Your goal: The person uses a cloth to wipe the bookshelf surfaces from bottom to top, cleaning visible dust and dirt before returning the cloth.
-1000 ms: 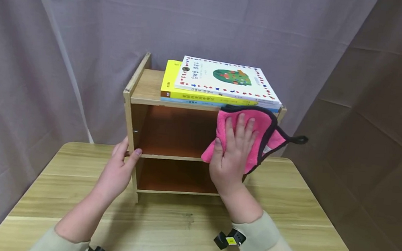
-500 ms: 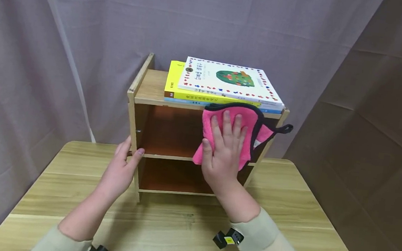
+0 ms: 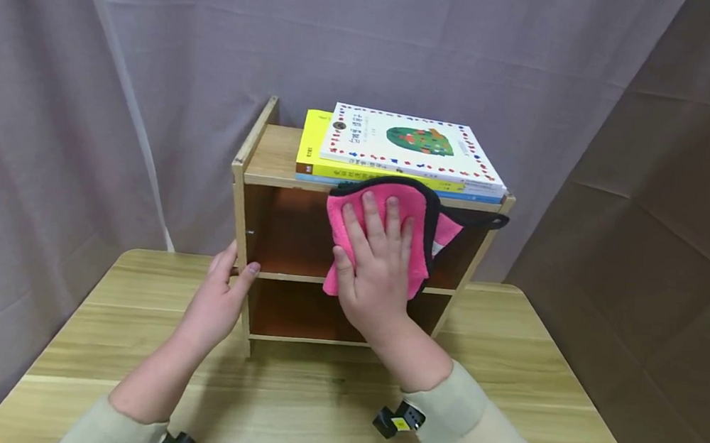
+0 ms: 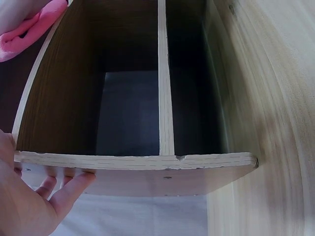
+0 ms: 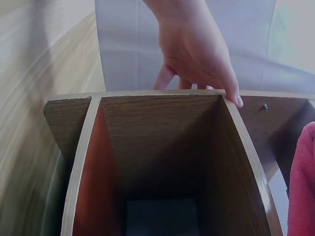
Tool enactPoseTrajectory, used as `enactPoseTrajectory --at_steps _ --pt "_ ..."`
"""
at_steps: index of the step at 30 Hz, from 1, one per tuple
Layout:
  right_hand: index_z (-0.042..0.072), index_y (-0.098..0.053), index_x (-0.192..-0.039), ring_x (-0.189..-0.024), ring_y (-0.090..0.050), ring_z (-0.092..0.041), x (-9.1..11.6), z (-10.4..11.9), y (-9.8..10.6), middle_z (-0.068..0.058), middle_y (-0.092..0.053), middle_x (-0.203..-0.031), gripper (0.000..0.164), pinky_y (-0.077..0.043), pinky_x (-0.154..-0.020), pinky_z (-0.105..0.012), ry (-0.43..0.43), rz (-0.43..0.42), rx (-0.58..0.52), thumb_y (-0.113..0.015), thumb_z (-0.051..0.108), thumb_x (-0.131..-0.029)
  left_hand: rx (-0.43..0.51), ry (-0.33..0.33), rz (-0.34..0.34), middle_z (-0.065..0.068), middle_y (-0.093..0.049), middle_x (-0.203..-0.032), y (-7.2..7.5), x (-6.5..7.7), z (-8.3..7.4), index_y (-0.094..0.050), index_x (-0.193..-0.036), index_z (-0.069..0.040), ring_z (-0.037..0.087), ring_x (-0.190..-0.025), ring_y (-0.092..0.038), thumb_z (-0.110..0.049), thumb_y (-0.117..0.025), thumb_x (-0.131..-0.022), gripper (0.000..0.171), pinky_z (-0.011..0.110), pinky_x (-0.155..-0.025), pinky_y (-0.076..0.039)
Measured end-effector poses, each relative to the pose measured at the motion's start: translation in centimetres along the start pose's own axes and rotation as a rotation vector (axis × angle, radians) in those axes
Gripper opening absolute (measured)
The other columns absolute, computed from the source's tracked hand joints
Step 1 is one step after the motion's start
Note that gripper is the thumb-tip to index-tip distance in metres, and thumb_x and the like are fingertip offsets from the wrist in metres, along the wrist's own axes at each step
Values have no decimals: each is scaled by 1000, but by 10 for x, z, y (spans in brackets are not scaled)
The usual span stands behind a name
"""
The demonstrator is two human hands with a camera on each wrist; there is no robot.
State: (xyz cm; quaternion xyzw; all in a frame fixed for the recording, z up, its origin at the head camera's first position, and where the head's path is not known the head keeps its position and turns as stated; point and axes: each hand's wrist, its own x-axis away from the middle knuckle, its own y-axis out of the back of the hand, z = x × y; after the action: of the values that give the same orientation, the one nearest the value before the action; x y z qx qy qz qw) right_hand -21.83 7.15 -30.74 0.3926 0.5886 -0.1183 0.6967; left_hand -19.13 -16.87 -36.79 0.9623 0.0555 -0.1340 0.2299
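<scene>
A small wooden bookshelf [image 3: 241,218] stands on the table. My left hand [image 3: 219,301] holds its left side panel, the thumb on the front edge by the middle board and the fingers on the outer face. The same hand shows in the left wrist view [image 4: 29,201] and the right wrist view [image 5: 197,54]. My right hand [image 3: 378,274] lies with straight, spread fingers on a pink cloth [image 3: 419,256] with black trim and a hanging loop. The cloth overlaps the top board's front edge and the upper compartment's opening. Its back is hidden.
Several books lie stacked on the bookshelf's top: a white picture book [image 3: 362,144] above a yellow book [image 3: 309,146], with a blue one below. The wooden table [image 3: 285,414] extends to the front. Grey curtains [image 3: 216,58] hang behind and at the sides.
My right hand has slid the pink cloth leftward along the top board's front edge, away from the right side panel. My left hand keeps its hold on the left panel.
</scene>
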Motion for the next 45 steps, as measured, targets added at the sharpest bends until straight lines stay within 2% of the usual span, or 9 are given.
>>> enactPoseTrajectory --at_steps 4,11,18,24,33,42,45 --pt "10 -45 -149 -150 -12 -34 -3 5 -1 -9 -28 -161 55 -7 -117 -59 19 42 22 -44 42 -103 2 2 3 8 -31 -154 -1 0 -1 -18 -158 -37 32 -131 -41 -58 -42 -100 66 56 -98 -42" --pt "11 -46 -149 -150 -11 -34 -11 14 -2 -10 -29 -160 61 -5 -117 -59 48 106 40 -62 28 -93 -1 1 -11 8 -31 -153 -1 0 -1 -19 -157 -39 33 -129 -42 -58 -42 -100 64 56 -98 -42" --pt "12 -45 -149 -151 -8 -31 -19 25 -7 -9 -29 -160 62 -3 -117 -58 84 164 73 -63 30 -93 8 -10 -23 9 -34 -150 -2 -1 0 -23 -156 -41 32 -127 -44 -58 -43 -100 62 55 -97 -43" --pt "14 -43 -151 -151 -6 -30 -26 37 -12 -8 -29 -161 58 -3 -118 -57 122 207 114 -56 35 -98 14 -3 -20 8 -35 -149 -2 -1 1 -23 -156 -42 32 -128 -44 -58 -43 -100 62 56 -97 -44" --pt "17 -40 -153 -152 -3 -27 -35 51 -19 -6 -28 -161 59 -3 -118 -55 155 263 166 -52 40 -100 33 0 -15 10 -34 -149 -2 -2 2 -21 -155 -45 34 -126 -44 -58 -43 -100 62 56 -97 -44" --pt "20 -40 -153 -152 -2 -27 -42 60 -24 -5 -28 -162 58 -4 -119 -55 186 264 185 -51 41 -100 47 1 -33 10 -37 -147 -3 2 1 -24 -154 -47 34 -125 -45 -58 -45 -99 59 56 -95 -45" --pt "20 -40 -153 -152 -2 -27 -44 61 -25 -5 -28 -161 58 -4 -119 -55 194 261 191 -51 41 -100 44 6 -31 10 -39 -144 -4 5 3 -23 -155 -45 33 -125 -46 -55 -45 -100 60 56 -95 -45"
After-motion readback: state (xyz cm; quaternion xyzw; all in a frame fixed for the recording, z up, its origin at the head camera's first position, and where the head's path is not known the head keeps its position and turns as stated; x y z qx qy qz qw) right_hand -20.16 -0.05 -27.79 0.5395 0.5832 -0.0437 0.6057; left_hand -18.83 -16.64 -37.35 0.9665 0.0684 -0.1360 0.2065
